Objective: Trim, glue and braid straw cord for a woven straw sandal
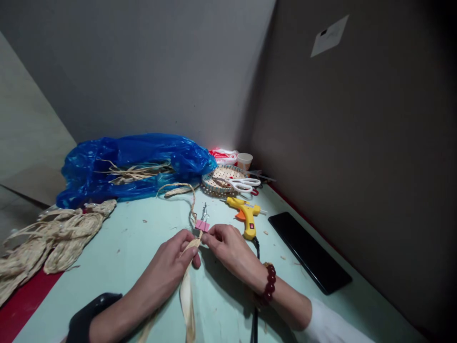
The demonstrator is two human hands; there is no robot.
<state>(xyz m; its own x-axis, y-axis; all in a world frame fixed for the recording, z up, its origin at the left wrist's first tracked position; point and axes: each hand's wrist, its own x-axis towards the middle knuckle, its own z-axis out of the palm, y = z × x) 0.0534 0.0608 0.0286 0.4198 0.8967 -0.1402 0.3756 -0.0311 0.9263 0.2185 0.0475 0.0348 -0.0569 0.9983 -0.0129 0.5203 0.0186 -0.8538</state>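
Observation:
A pink binder clip [202, 225] grips a thin twisted cord of dry husk on the pale green table. Just below the clip, my left hand [174, 259] pinches the wide husk strips [187, 297], which hang toward the table's front edge. My right hand [228, 245] has its fingertips closed on the cord right under the clip, close to the left fingertips. From the clip, the finished cord [193, 202] curves back and to the left.
A yellow glue gun [246, 214] and a black tablet-like slab [309, 251] lie at right. White scissors [246, 183] rest on a woven basket [223, 174], near a paper cup [244, 159]. A blue plastic bag [150, 145] stands behind, with husk bundles [71, 233] at left.

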